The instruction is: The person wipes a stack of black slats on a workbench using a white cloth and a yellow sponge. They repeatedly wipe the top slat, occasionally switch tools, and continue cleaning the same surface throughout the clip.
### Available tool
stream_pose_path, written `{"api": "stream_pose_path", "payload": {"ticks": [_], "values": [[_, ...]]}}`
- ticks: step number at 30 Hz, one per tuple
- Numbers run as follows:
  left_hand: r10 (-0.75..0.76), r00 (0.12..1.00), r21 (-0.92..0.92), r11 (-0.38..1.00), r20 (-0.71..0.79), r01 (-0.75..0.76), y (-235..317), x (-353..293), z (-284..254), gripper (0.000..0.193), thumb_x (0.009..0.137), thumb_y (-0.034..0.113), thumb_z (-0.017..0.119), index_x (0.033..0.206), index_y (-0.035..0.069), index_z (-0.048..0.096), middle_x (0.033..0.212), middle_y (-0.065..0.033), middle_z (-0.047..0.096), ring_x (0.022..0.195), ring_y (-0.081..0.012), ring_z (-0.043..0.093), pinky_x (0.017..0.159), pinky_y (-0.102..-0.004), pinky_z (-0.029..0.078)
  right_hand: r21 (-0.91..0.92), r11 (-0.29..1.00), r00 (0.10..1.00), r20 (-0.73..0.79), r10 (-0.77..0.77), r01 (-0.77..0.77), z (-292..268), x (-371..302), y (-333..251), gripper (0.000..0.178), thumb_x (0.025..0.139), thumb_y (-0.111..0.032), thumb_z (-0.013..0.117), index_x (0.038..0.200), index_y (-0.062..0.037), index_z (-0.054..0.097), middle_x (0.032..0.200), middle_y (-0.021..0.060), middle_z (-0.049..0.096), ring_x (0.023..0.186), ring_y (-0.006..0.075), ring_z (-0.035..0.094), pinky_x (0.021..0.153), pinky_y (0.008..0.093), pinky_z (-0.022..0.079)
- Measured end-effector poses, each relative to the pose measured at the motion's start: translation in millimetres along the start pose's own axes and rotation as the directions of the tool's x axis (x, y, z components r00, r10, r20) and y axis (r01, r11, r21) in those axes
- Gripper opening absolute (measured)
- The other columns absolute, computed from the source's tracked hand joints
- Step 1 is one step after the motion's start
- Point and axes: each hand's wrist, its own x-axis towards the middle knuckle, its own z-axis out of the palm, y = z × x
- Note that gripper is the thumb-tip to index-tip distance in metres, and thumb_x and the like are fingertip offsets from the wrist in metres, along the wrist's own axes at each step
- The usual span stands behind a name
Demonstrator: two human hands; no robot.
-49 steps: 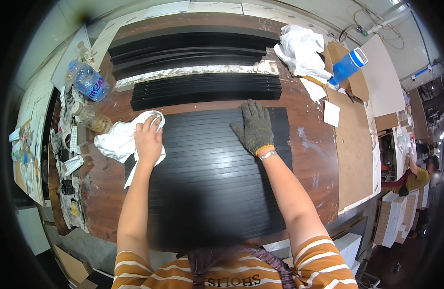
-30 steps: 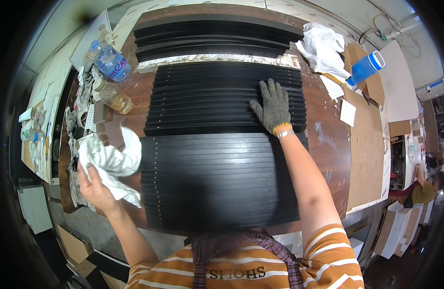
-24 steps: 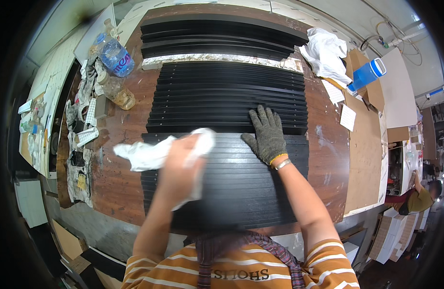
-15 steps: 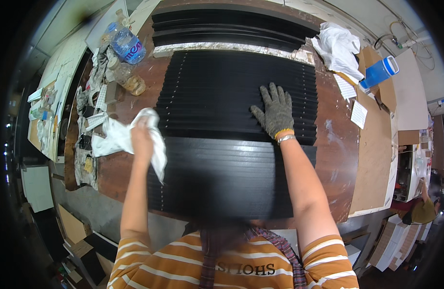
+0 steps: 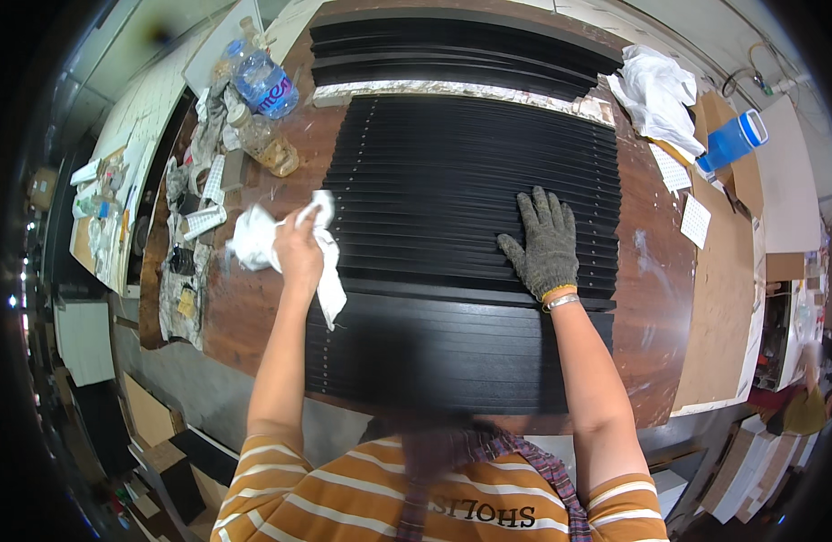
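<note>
A row of long black slats [image 5: 434, 199] lies side by side across the brown worktable, with small light dots down both ends. Nearest to me the black surface [image 5: 470, 339] looks flatter and shinier. My bare left hand [image 5: 299, 256] is closed on a crumpled white cloth [image 5: 329, 280] at the left ends of the slats. Part of the cloth hangs over the slats, and the rest bunches out to the left. On the right side of the slats, my right hand [image 5: 544, 242], in a grey knit glove, lies flat with fingers spread.
More black slats [image 5: 461, 54] are stacked at the far edge of the worktable [image 5: 655, 298]. Plastic bottles [image 5: 267, 86] and rags [image 5: 186, 271] crowd the left. A white cloth [image 5: 655, 95], blue bottle [image 5: 732, 143] and cardboard [image 5: 719, 307] occupy the right. Another person [image 5: 804, 411] is far right.
The view has shifted, so the scene sits farther right. My gloved right hand is nearer to me, as is the line between ridged and flatter slats. My left hand still grips the cloth.
</note>
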Motion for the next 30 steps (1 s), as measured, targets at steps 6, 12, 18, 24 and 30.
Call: {"api": "stream_pose_path", "payload": {"ticks": [6,12,18,24,30], "values": [[0.386,0.854,-0.346,0.9,0.349,-0.265,50,-47,52,0.037,0.094,0.008,0.06,0.13,0.012,0.07,0.12,-0.0169,0.066,0.112,-0.0362,0.061,0.099,-0.0466,0.048,-0.018,1.0,1.0,-0.001,-0.025,0.025,-14,3,-4,0.077,0.102,-0.057,0.056,0.162,-0.0109,0.038,0.17,0.0161,0.031,0.159,0.0338,0.022,0.132,0.0487,0.014],[-0.103,0.994,0.108,0.989,0.044,0.098,-42,-25,-39,0.037,0.095,0.001,0.059,0.127,0.011,0.075,0.128,-0.0176,0.067,0.122,-0.037,0.06,0.107,-0.0471,0.045,0.093,0.99,0.989,-0.111,-0.094,0.104,-39,-83,1,0.081,0.095,-0.046,0.069,0.158,-0.0039,0.041,0.167,0.0231,0.033,0.157,0.0406,0.024,0.13,0.0546,0.016],[0.008,0.867,-0.392,0.894,0.499,0.217,67,-69,12,0.034,0.096,0.005,0.057,0.127,0.008,0.069,0.12,-0.0184,0.068,0.113,-0.0366,0.061,0.099,-0.0462,0.047,0.057,0.997,0.99,-0.131,-0.046,0.054,-4,-87,2,0.08,0.094,-0.045,0.069,0.159,-0.0089,0.041,0.168,0.0189,0.033,0.156,0.04,0.027,0.129,0.055,0.018],[0.256,0.934,-0.179,0.96,0.248,-0.215,-28,-85,-8,0.038,0.09,0.004,0.064,0.125,0.017,0.075,0.129,-0.0106,0.07,0.107,-0.0339,0.064,0.097,-0.0437,0.049,0.008,1.0,0.998,-0.067,0.001,0.0,-15,-83,1,0.076,0.097,-0.044,0.067,0.158,-0.0069,0.043,0.168,0.02,0.034,0.156,0.0399,0.027,0.13,0.0544,0.016],[-0.07,0.998,-0.264,0.962,-0.006,0.066,-12,-79,-47,0.042,0.09,-0.005,0.058,0.128,0.007,0.07,0.123,-0.0174,0.064,0.102,-0.0367,0.062,0.098,-0.0442,0.049,0.075,0.993,0.993,-0.076,-0.089,0.095,-22,-132,-25,0.083,0.092,-0.043,0.072,0.159,-0.0067,0.04,0.167,0.0205,0.033,0.157,0.0389,0.026,0.13,0.0542,0.016]]}}
